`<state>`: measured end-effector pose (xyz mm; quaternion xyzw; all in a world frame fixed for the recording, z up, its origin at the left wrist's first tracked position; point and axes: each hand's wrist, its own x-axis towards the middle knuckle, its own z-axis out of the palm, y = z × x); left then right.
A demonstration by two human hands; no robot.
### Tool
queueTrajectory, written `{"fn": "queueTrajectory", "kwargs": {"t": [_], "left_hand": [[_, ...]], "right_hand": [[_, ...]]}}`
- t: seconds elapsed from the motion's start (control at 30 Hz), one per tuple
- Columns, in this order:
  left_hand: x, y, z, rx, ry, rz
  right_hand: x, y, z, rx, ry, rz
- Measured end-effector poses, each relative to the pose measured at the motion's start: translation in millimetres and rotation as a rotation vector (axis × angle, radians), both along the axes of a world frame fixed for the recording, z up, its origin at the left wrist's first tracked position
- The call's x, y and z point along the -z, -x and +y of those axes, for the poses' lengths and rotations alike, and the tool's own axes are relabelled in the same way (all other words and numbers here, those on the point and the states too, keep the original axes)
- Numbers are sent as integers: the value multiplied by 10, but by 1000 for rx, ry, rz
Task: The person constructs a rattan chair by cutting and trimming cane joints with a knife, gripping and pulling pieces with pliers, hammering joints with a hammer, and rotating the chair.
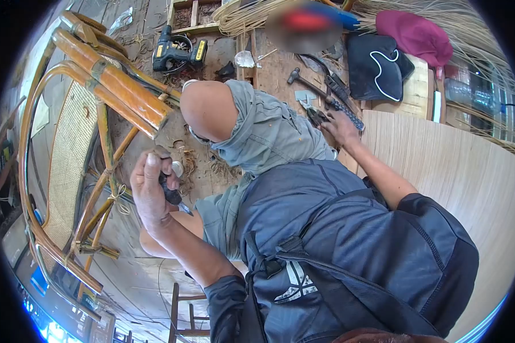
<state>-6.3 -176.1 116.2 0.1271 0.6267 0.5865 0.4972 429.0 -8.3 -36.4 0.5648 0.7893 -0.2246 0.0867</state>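
Observation:
My left hand (152, 186) is raised near the rattan chair (117, 86), its fingers curled round a dark-handled tool (170, 193). The tool's kind is mostly hidden by the fingers. On the wooden bench to the right, my right hand (342, 129) has its fingers closed over dark-handled pliers (316, 116). A small grey plate (305, 96) lies at the pliers' tip. Beside that hand is a hammer (309, 82) with a dark grip. The chair lies tipped over, with a woven cane panel (71, 148) and a thin strand tied round one joint (118, 193).
A yellow and black cordless drill (178, 52) rests on the floor among shavings. Bundles of cane strips (249, 17) lie at the back. A black cloth item (377, 66) and a maroon one (415, 35) sit right of the tools. A wood-grain panel (440, 171) stands at right.

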Motion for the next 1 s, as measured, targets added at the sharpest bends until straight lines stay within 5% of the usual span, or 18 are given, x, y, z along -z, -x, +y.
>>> {"fn": "queueTrajectory", "kwargs": {"t": [0.17, 0.37, 0.43, 0.5, 0.57, 0.63, 0.7, 0.77, 0.83, 0.87, 0.97, 1.0], "left_hand": [[-7, -184, 25, 40, 3, -16], [-95, -432, 127, 132, 151, -2], [-193, -523, 225, 315, 143, 16], [-208, -681, 355, 544, -13, 201], [-154, -898, 545, 594, -251, 343], [-151, -1015, 783, 720, -233, 407], [-357, -1029, 903, 631, -285, 316], [-456, -1018, 1015, 479, -474, 212], [-481, -975, 1077, 248, -780, 87], [-515, -870, 1077, 169, -773, 25], [-683, -559, 980, -58, -744, -182], [-697, -386, 891, 50, -636, -173]], "right_hand": [[9, 64, -268, 209, 35, 139], [15, 76, -292, 133, 68, -17], [84, -125, -142, -114, 52, -115], [-119, -212, -51, 100, 45, 110], [-423, -112, 216, -97, -90, 409], [-904, 334, 412, 55, 126, 630], [-1540, 1017, 482, 111, 204, 729], [-1952, 1602, 537, -188, 8, 738], [-2253, 2006, 640, -364, 251, 862], [-2396, 2244, 684, -528, 123, 793], [-2754, 2855, 671, -511, 30, 737], [-2861, 2991, 739, -473, 209, 733]]}}
